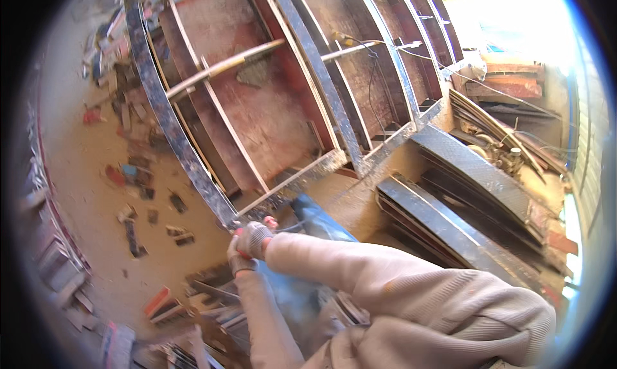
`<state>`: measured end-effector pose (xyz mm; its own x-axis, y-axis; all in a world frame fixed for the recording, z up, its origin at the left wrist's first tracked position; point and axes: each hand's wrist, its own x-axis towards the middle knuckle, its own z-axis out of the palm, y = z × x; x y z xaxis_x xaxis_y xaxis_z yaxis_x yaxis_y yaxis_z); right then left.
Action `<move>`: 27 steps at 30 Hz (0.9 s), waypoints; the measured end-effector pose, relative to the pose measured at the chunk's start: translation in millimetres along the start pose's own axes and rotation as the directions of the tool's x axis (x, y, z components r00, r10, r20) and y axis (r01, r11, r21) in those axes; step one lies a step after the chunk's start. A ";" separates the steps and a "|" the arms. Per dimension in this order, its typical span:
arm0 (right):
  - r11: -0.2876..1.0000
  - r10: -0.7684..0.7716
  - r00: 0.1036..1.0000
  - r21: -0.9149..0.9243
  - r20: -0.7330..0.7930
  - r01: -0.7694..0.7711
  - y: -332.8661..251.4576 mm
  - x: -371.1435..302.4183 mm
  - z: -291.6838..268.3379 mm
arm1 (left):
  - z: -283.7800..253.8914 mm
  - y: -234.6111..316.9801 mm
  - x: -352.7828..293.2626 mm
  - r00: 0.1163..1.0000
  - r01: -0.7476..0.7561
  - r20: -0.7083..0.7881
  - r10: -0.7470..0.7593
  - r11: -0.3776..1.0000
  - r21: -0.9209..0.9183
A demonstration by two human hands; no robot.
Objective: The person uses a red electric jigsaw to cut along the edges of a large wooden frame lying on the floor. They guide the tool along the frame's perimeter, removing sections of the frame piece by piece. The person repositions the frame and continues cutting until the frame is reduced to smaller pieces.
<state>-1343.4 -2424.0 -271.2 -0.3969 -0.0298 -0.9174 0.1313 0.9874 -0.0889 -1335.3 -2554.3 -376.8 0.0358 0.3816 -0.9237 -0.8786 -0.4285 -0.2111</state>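
My right hand [256, 235], in a grey glove, is closed at the near left corner of a large wooden frame [411, 128]. Just below it my left hand [240, 258], also gloved, is closed against the same small object. What they grip is mostly covered by the fingers; only a reddish part [270, 223] shows beside the right hand. The frame has dark outer beams, pale cross strips and reddish-brown panels sunk between them. Its front rail [289, 183] runs away to the right from my hands.
Wood offcuts [132, 237] lie scattered over the dusty floor at the left, with more scraps [212, 298] near my left arm. Dark curved beams [443, 221] are stacked at the right. A thin cable [450, 67] crosses above the frame. Blue material [318, 218] lies beyond my right forearm.
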 end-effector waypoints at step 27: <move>0.992 0.081 0.884 0.124 -0.460 -0.026 -77.4 -206.3 -210.8 | 132.7 87.8 -271.4 0.907 -0.421 0.157 0.390 0.847 0.325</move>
<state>-1463.2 -2461.4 6.8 -0.7582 0.1248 -0.6400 0.2533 0.9608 -0.1128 -1485.3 -2586.8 -102.1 -0.3852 0.3074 -0.8701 -0.9139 -0.2577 0.3136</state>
